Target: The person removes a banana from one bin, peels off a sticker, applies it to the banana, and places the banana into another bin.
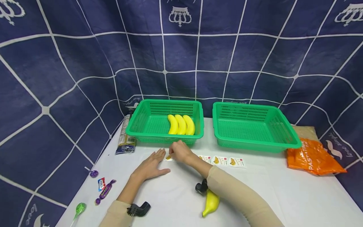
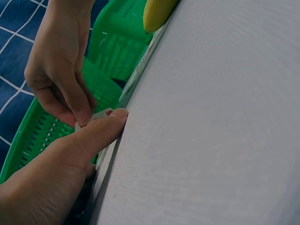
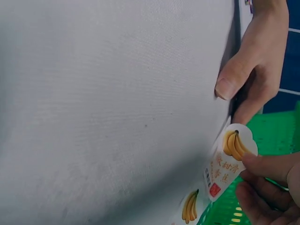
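Remote view from my end: left hand (image 1: 150,164) is spread on the surface (image 1: 174,201), pinching nothing. Just past its fingertips, to the right, sits the banana label (image 3: 228,161), and my right hand (image 1: 180,152) has it pinched, thumb on the printed face. Can't tell if it's fully loose underneath. I'd go light, hold the edge and lift slow so it doesn't crease. More labels (image 1: 220,160) sit right of that hand; loose banana (image 1: 211,202) is under the forearm, so don't bump it lol
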Motion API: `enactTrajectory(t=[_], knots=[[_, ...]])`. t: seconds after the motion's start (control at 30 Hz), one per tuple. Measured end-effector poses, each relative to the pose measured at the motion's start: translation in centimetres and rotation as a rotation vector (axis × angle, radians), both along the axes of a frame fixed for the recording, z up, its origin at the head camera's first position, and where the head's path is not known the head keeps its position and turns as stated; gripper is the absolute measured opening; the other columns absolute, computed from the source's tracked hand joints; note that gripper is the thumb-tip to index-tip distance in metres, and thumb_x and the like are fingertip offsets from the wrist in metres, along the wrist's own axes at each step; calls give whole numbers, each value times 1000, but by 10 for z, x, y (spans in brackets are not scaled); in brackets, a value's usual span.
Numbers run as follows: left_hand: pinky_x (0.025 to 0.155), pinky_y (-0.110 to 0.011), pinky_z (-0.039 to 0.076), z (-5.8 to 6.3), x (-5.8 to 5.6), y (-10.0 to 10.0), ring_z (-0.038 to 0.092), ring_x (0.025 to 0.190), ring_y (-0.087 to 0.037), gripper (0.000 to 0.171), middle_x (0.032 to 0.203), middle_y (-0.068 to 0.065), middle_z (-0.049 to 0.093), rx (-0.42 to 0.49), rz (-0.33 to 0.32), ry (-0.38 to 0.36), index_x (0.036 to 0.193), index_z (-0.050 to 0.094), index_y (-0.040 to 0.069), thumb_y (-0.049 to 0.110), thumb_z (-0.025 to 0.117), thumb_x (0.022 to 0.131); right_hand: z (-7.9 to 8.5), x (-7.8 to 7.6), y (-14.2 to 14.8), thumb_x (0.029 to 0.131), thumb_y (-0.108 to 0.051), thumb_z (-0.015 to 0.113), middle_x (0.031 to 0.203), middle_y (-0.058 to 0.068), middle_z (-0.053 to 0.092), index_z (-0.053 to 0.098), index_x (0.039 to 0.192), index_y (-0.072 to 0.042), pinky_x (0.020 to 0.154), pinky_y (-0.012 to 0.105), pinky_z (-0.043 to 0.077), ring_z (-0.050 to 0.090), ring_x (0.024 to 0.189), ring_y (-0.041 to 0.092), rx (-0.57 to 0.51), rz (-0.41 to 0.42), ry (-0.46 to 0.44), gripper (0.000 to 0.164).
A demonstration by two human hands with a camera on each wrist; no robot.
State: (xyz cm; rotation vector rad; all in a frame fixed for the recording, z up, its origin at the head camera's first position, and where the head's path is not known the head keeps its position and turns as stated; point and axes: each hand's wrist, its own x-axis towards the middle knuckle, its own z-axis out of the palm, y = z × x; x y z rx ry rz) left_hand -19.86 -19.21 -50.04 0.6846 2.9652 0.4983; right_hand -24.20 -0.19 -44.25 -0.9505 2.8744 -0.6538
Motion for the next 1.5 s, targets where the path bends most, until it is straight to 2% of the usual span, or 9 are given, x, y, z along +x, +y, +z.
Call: enactTrajectory(t=[0.3,0.5,0.7,1.0,1.27,1.4,1.5], knots=[[122,-46,23,0,0,1,28,148,-28,93,158,-14,32,20,0,-6,148,38,2,67,59,84,13,9,13,85,-6,73,82,2,76,78,83,-8,67,18,54,68,75,10,-48,17,-3,6],[122,-46,23,-3,-1,1,27,149,-28,95,158,-14,31,12,6,1,148,37,1,68,58,84,20,14,23,86,-9,73,80,-1,76,78,84,-10,66,16,52,64,71,6,-76,5,-6,6],[123,-46,23,-3,-1,1,26,149,-29,97,159,-15,30,16,10,-12,149,36,0,68,59,84,28,21,36,87,-8,72,81,3,76,78,88,-7,62,14,52,65,64,5,-150,-1,-28,6],[122,-47,24,-1,0,3,27,148,-30,98,159,-14,29,22,23,-13,151,32,2,67,61,83,39,28,61,86,-12,74,81,0,76,78,86,-9,59,16,51,64,68,6,-246,-54,-42,5],[115,-56,32,0,2,3,31,143,-45,102,158,-17,30,57,69,-20,151,31,1,66,64,80,48,39,84,86,-15,74,77,-3,75,78,83,-13,58,18,52,61,63,3,-325,-121,-42,5],[118,-52,29,3,3,8,27,146,-40,103,159,-17,27,91,74,-32,151,30,1,64,66,79,52,45,93,85,-16,75,75,-4,73,78,82,-15,57,19,51,59,62,3,-341,-169,-43,5],[121,-49,24,6,7,21,22,149,-34,104,161,-17,24,134,57,-33,152,25,1,64,66,80,54,49,98,85,-15,75,75,-4,73,77,82,-14,56,19,51,59,62,3,-344,-189,-43,4]])
